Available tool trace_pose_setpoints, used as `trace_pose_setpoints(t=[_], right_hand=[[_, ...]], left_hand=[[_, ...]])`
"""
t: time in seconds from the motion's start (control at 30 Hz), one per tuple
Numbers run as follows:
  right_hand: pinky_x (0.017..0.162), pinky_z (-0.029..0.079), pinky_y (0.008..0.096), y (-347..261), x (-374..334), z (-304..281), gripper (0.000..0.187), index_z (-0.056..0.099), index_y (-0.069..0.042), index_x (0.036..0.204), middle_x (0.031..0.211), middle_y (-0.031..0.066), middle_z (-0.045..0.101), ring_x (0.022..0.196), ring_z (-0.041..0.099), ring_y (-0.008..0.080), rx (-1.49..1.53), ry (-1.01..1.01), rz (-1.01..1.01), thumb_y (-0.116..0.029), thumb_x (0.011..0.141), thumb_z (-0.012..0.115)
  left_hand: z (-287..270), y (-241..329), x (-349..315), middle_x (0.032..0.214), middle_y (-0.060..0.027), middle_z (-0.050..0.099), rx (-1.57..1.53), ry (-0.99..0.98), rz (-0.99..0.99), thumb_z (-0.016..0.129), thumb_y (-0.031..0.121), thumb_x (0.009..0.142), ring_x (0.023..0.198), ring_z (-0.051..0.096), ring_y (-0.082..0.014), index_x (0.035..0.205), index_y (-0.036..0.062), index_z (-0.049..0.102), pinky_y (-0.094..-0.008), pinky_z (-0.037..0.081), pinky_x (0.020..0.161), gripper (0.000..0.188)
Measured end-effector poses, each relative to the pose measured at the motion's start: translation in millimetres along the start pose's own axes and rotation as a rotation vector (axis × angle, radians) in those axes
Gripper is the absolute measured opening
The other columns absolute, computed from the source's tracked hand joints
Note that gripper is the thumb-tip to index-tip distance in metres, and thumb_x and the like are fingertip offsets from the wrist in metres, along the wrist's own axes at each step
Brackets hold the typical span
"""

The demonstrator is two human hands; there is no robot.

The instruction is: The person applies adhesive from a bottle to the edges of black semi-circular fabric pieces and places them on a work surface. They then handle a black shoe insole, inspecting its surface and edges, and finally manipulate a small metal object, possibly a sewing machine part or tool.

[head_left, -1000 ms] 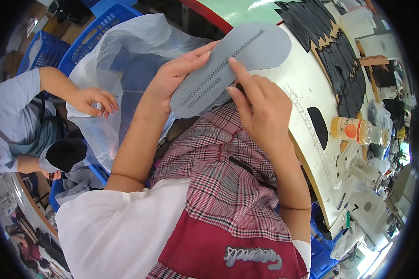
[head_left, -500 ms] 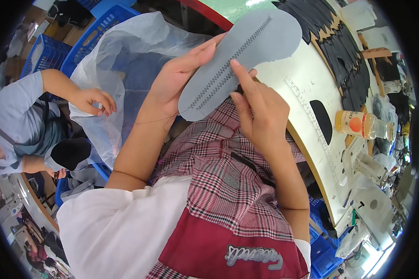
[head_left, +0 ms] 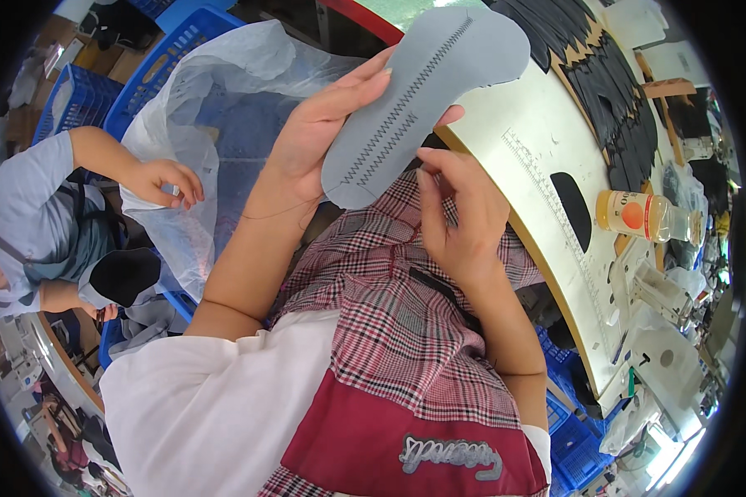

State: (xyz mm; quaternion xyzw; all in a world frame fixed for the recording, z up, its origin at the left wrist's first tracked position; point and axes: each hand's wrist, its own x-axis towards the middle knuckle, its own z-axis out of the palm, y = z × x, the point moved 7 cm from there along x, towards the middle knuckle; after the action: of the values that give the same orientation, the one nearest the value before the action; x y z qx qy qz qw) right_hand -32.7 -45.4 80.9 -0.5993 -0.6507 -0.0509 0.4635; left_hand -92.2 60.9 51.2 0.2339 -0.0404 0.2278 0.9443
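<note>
Grey sheeting [head_left: 429, 103] overlies the left hand [head_left: 319, 120], whose thumb runs along its ten-o'clock edge, fingers cradling beneath, one tip peeking out at four. That sole-shaped piece, between twelve and one in view, looks thin, light and bendable, best held by its rims, off the zigzag stitching [head_left: 406, 100]. Toward five o'clock, the right hand [head_left: 464, 207] hangs bent-fingered, thumb close against forefinger; whether they pinch anything, I can't tell.

Downward fisheye view from head

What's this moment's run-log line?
Left hand: holding grey, zigzag-stitched, sole-shaped sheet | Right hand: half-curled, near sheet's lower-right edge, contact unclear | Right side: white tabletop
</note>
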Motion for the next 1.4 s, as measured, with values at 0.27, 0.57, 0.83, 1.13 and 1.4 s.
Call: trace_pose_setpoints(t=[0.27, 0.57, 0.83, 1.13, 1.4], right_hand=[[0.061, 0.048, 0.0296, -16.2, 16.9, -7.8, 0.032, 0.060, -0.002, 0.088, 0.088, 0.0094, 0.059, 0.072, 0.058, 0.0251, -0.219, 0.016, -0.321, 0.006, 0.057, 0.065], [0.052, 0.041, 0.0181, 28.2, 44.2, -44.7, 0.015, 0.058, 0.005, 0.090, 0.071, 0.0055, 0.059, 0.056, 0.054, 0.0073, 0.874, 0.153, 0.712, -0.004, 0.079, 0.063], [0.048, 0.040, 0.0195, 42.3, 26.8, -27.8, 0.014, 0.058, 0.003, 0.083, 0.060, 0.0061, 0.058, 0.051, 0.054, 0.0092, 1.015, 0.076, 0.856, -0.010, 0.082, 0.062], [0.054, 0.036, 0.0187, 52.2, 17.8, -25.7, 0.017, 0.059, -0.002, 0.078, 0.061, 0.0007, 0.055, 0.056, 0.049, 0.0056, 1.095, 0.056, 0.901, -0.018, 0.083, 0.061], [0.055, 0.035, 0.0187, 56.4, 15.2, -20.2, 0.017, 0.059, -0.003, 0.076, 0.063, -0.0009, 0.053, 0.058, 0.047, 0.0051, 1.173, 0.047, 0.914, -0.019, 0.083, 0.062]], left_hand=[[0.3, -6.2, -0.5, 0.132, -0.0179, 0.038, 0.128, 0.229, 0.010, 0.031, 0.020, 0.095, 0.119, 0.042, -0.0311, 0.134, -0.0015, 0.026, -0.0372, 0.037, 0.099, 0.044], [13.2, 22.4, 1.5, 0.121, -0.0100, 0.049, 0.882, 0.311, 0.340, 0.041, 0.031, 0.094, 0.113, 0.044, -0.0171, 0.122, -0.0028, 0.045, -0.0289, 0.031, 0.096, 0.044], [32.6, 14.2, 2.6, 0.089, -0.0044, 0.061, 0.870, 0.292, 0.227, 0.058, 0.015, 0.085, 0.080, 0.056, -0.0079, 0.102, -0.0022, 0.057, -0.0206, 0.044, 0.074, 0.024], [22.1, -10.6, 9.1, 0.090, -0.0026, 0.061, 0.693, 0.246, -0.016, 0.059, 0.017, 0.085, 0.082, 0.056, -0.0078, 0.098, 0.0011, 0.058, -0.0216, 0.043, 0.078, 0.021], [13.8, -19.4, 11.9, 0.088, -0.0030, 0.062, 0.553, 0.303, -0.025, 0.060, 0.016, 0.085, 0.078, 0.058, -0.0072, 0.093, 0.0016, 0.058, -0.0199, 0.045, 0.073, 0.016]])
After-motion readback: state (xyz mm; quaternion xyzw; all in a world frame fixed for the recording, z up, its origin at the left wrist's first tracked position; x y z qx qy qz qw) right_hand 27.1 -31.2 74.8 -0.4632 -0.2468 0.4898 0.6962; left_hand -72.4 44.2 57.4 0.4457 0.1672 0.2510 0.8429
